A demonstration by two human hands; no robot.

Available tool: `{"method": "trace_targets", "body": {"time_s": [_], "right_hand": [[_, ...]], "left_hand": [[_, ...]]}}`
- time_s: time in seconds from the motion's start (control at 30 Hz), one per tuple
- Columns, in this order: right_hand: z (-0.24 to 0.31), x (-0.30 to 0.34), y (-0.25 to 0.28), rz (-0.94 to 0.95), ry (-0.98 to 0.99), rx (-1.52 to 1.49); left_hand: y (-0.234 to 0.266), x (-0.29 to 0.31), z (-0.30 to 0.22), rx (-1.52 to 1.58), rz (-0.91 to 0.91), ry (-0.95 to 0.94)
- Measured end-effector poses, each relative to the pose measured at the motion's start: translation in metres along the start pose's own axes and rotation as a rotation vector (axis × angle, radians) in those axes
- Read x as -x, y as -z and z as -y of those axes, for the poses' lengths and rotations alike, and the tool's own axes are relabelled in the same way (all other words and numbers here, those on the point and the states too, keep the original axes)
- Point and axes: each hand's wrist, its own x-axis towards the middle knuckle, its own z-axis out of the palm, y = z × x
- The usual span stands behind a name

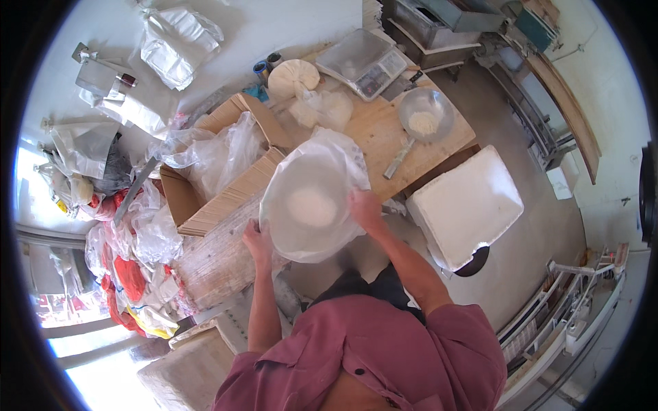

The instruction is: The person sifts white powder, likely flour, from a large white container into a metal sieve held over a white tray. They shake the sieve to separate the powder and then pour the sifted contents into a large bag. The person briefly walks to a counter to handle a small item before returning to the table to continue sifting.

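A large translucent white plastic bag (pixel 286 175) hangs in front of me with its mouth spread into a wide round opening. A pale whitish mass (pixel 311 207) lies at its bottom; its kind I cannot make out. My left hand (pixel 257 240) grips the bag's rim at the left. On the opposite side, my right hand (pixel 364 209) has its fingers closed on the rim. Beyond the bag, a round metal ladle (pixel 439 103) with pale loose contents (pixel 423 122) rests on the wooden table, its handle pointing toward me.
A cardboard box (pixel 226 209) full of clear plastic bags (pixel 223 157) stands left of the bag. A digital scale (pixel 363 61) and a tied plastic bag (pixel 329 109) sit farther back on the table (pixel 384 137). To the right stands a white foam box (pixel 469 198).
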Motion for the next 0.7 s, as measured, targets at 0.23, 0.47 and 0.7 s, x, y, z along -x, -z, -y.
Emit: {"method": "trace_targets", "body": {"time_s": [0.23, 0.47, 0.7], "right_hand": [[-0.002, -0.005, -0.001, 0.015, -0.104, -0.011], [-0.007, -0.006, -0.007, -0.132, -0.166, -0.044], [-0.012, -0.010, -0.007, 0.029, 0.010, 0.062]], "left_hand": [[-0.002, -0.002, -0.002, 0.088, -0.012, 0.033], [0.000, -0.006, -0.008, 0.135, -0.024, 0.015], [0.000, -0.007, -0.007, 0.061, -0.014, 0.021]]}}
